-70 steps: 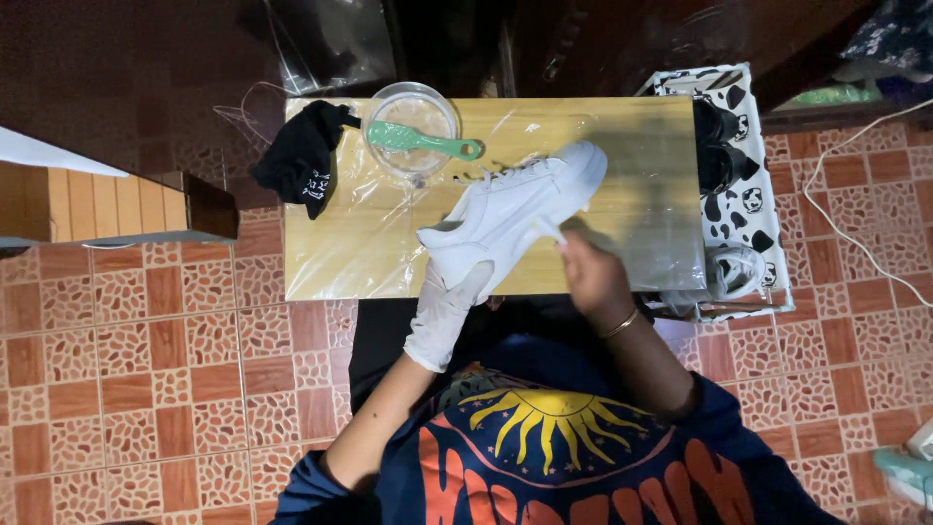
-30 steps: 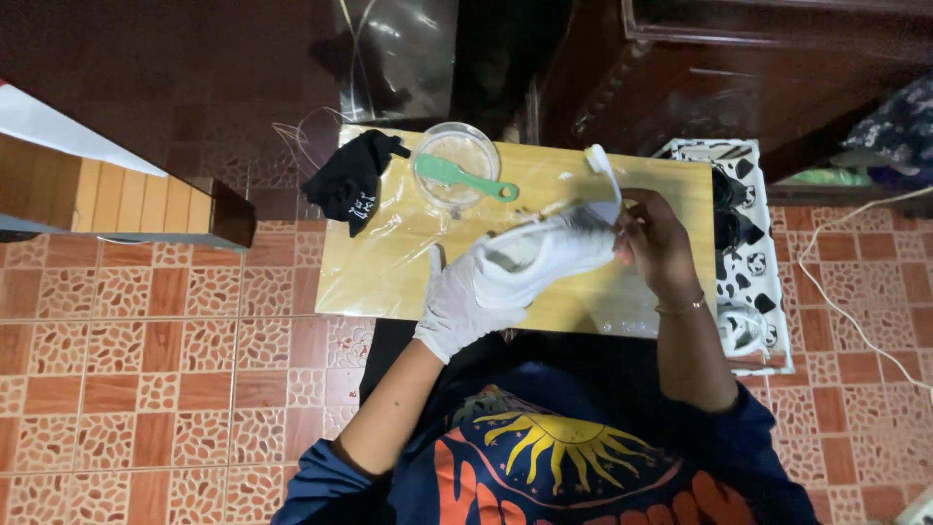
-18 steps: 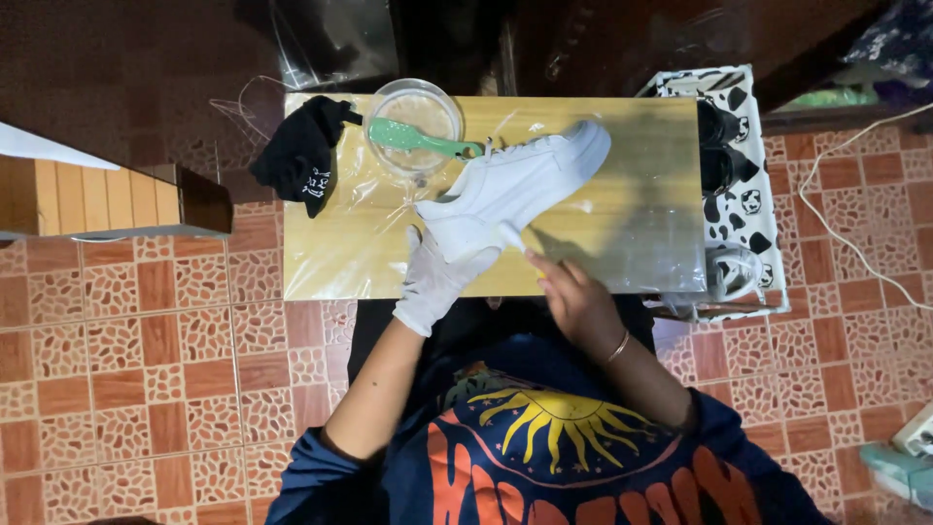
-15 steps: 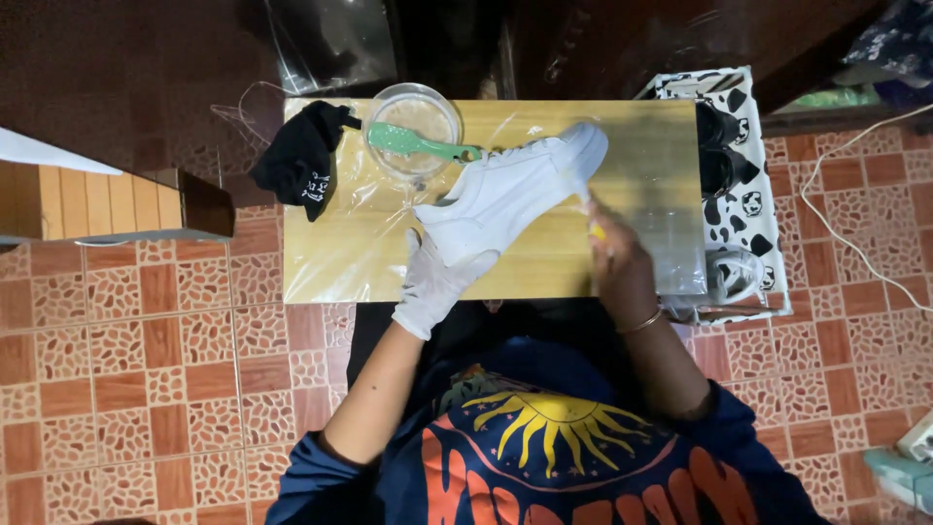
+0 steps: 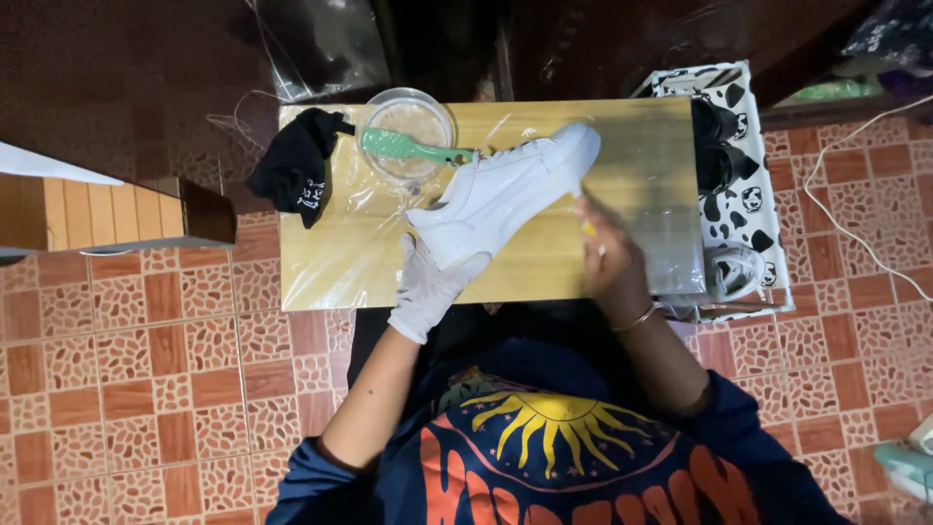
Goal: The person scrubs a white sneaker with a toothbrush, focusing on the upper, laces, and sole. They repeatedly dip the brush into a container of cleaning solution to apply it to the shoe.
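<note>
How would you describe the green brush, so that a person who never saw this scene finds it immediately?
Start at the small wooden table covered with clear plastic film. Near its far left part stands a round transparent bowl, beside a crumpled black cloth. The green brush lies across the bowl's rim, its handle pointing toward the white sneaker; it is the only green thing on the table.

Left hand (image 5: pixel 428 287) fingers tucked under white sneaker (image 5: pixel 505 190), grip hidden. Right hand (image 5: pixel 610 258) blurred, small yellow item in fingers unreadable. Brush (image 5: pixel 413 149) bristles face down, unseen. Black cloth (image 5: pixel 296 165) print too small. Shoe rack (image 5: pixel 743 185) contents dark, unclear.
</note>
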